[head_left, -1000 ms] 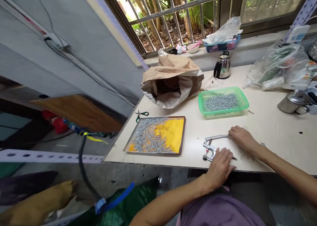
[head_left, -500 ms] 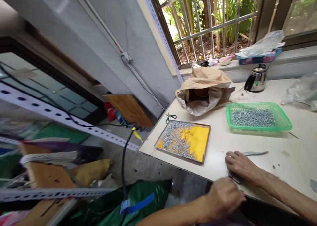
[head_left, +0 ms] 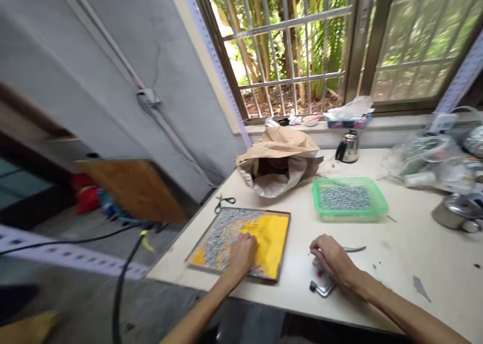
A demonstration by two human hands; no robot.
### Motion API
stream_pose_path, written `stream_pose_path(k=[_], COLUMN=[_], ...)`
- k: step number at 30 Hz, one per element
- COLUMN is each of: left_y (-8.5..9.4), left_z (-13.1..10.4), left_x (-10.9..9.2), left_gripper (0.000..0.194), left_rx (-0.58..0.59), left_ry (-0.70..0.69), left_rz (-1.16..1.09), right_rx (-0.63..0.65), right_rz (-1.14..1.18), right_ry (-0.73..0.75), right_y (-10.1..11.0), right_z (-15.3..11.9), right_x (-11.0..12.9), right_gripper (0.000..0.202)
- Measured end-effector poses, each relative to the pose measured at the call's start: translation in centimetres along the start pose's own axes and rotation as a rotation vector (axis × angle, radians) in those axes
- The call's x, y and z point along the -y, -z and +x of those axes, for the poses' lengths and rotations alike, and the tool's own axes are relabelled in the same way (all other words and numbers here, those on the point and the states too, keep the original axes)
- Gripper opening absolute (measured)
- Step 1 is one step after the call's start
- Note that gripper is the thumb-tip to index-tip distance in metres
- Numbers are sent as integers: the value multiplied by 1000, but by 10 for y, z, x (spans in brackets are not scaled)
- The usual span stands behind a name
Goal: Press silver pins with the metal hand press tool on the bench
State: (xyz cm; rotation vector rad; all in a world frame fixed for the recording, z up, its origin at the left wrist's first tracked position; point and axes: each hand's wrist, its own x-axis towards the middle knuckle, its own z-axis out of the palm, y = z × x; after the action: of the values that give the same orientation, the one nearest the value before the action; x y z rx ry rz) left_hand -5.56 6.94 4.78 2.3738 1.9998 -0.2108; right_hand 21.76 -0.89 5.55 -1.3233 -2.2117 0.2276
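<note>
My left hand (head_left: 242, 253) reaches into a shallow tray (head_left: 286, 246) with a yellow bottom, its fingers bent down among small silver screw-like pieces (head_left: 221, 238). The fingertips are hidden, so what they pinch does not show. My right hand (head_left: 331, 257) is curled over a small metal fixture (head_left: 323, 286) with a black knob and a red spot, near the table's front edge. Its fingers are closed together at the fixture's top; anything between them is too small to make out. Behind this hand lies a thin grey strip-like tool (head_left: 354, 249).
A green basket (head_left: 381, 203) of similar metal pieces stands behind my right hand. An open paper sack (head_left: 287, 143), green-handled scissors (head_left: 225, 201) and a kettle (head_left: 350, 147) are farther back. Plastic bags (head_left: 430, 158) and a metal pot (head_left: 455, 212) sit at the right.
My left hand has moved from the table's front edge, beside my right hand, left and forward into the tray. My right hand stays at the fixture. The view has swung right.
</note>
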Motion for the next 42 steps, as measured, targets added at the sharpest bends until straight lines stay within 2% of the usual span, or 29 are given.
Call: stream_pose_path(k=[2, 4, 5, 7, 9, 12, 15, 17, 19, 22, 25, 29, 31, 33, 36, 38, 40, 42], left_y=[-2, -1, 1, 7, 15, 29, 37, 32, 19, -7, -27, -37, -35, -32, -28, -28, -28, -28], left_z=[3, 4, 3, 1, -3, -12, -26, -35, -43, -51, -54, -55, -56, -56, -56, -58, -60, -62], left_x=[2, 3, 4, 4, 1, -15, -51, -80, -105, -122, -118, -107, -107, -110, -121, -129, -136, -139], left_gripper=[29, 29, 29, 28, 25, 21, 16, 13, 11, 12, 15, 18, 20, 17, 13, 22, 31, 37], left_rx=[27, 59, 71, 69, 15, -54, 45, 144, 183, 113, 25, -19, -1, 62, 292, 466, 565, 603], left_ry=[-33, -37, -36, -32, -38, -71, -117, -181, -235, -358, -497, -556, -538, -462, -199, -35, 43, 72], left_rz=[10, 28, 37, 32, -41, -337, -716, -834, -836, -718, -594, -491, -496, -596, -888, -1082, -1210, -1256], right_rx=[-113, -146, -137, -24, 136, 305, 434, 488, 511, 532, 549, 543, 540, 537, 527, 511, 493, 483], right_rz=[-86, -238, -326, -418, -395, -283, -255, -273, -293, -323, -330, -320, -307, -298, -280, -259, -243, -242], right_ry=[-104, -249, -347, -453, -429, -330, -363, -397, -390, -382, -385, -386, -385, -381, -376, -376, -373, -369], right_y=[33, 64, 76, 87, 83, 57, 33, 25, 23, 27, 32, 31, 29, 27, 27, 29, 31, 31], right_z=[20, 35, 39, 34, 13, -30, -62, -73, -77, -80, -85, -88, -88, -89, -89, -90, -89, -89], right_x=[-10, -23, -28, -31, -24, -1, 15, 17, 15, 10, 10, 10, 9, 8, 8, 10, 12, 13], right_gripper=[18, 19, 23, 28, 22, 9, 3, 8, 16, 25, 27, 28, 28, 28, 27, 26, 26, 25])
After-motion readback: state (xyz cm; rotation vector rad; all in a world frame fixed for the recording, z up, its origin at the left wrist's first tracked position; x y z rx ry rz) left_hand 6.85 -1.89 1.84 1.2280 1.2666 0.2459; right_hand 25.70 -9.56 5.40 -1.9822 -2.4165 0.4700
